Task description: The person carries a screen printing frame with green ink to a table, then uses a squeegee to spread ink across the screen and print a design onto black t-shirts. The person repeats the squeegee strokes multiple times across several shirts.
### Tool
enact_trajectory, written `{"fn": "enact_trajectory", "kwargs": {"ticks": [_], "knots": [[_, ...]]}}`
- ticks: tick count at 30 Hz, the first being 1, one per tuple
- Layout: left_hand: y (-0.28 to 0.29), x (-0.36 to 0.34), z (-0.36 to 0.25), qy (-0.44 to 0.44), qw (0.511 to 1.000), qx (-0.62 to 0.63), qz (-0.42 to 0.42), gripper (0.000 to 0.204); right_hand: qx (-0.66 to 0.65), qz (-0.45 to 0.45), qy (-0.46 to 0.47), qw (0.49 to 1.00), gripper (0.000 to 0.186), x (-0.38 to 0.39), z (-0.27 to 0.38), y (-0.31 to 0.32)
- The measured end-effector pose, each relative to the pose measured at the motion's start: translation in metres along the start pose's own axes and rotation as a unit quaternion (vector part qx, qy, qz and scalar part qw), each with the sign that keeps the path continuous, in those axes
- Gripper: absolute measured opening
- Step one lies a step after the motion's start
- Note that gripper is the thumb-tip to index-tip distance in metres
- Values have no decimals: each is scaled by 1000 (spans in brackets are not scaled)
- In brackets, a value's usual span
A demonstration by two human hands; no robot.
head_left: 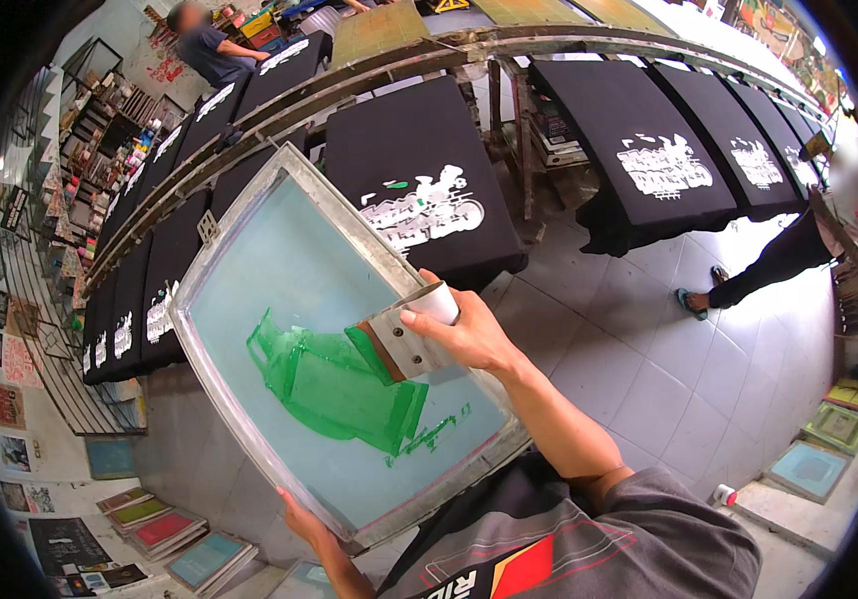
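A silk-screen frame (344, 208) with a pale blue mesh (249, 250) is tilted in front of me. My left hand (301, 521) grips its lower left edge; part of the fingers is hidden behind the frame. In my right hand (474, 337) is a squeegee (407, 344), with a white grip, a bolted metal holder and green ink on its blade. The blade is over the mesh, beside a spread patch of green ink (344, 384); whether it touches the mesh I cannot tell. Just beyond lies a black shirt (389, 130) with a white print and small green spots.
More black printed shirts (628, 110) lie on boards along a metal rack (389, 65). A person (214, 50) stands at the far left, and another (833, 215) at the right on the tiled floor (608, 309). Other screens (204, 559) lean at the lower left.
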State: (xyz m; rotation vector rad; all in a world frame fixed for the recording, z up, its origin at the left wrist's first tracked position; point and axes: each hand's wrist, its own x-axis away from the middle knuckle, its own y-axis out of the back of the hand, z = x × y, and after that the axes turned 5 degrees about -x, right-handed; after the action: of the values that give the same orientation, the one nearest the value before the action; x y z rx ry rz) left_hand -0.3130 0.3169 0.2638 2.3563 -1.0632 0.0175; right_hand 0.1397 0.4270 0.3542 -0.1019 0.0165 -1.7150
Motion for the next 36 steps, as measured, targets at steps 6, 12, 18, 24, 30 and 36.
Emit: {"fn": "enact_trajectory", "kwargs": {"ticks": [6, 12, 18, 24, 30, 36], "knots": [[-48, 64, -36, -3, 999, -25, 29, 79, 7, -22, 3, 1000, 79, 11, 11, 81], [-132, 107, -26, -47, 995, 33, 78, 80, 33, -54, 26, 998, 76, 24, 25, 176], [-202, 132, -60, -74, 982, -56, 167, 81, 16, -170, 30, 985, 67, 53, 16, 254], [-294, 158, -117, -154, 954, -97, 239, 79, -92, -274, -2, 957, 53, 102, 4, 331], [-402, 181, -155, -225, 904, -129, 339, 75, -68, -411, 57, 907, 51, 130, -14, 406], [-504, 243, -187, -219, 889, -132, 379, 74, -96, -472, 42, 875, 49, 118, -2, 501]]}}
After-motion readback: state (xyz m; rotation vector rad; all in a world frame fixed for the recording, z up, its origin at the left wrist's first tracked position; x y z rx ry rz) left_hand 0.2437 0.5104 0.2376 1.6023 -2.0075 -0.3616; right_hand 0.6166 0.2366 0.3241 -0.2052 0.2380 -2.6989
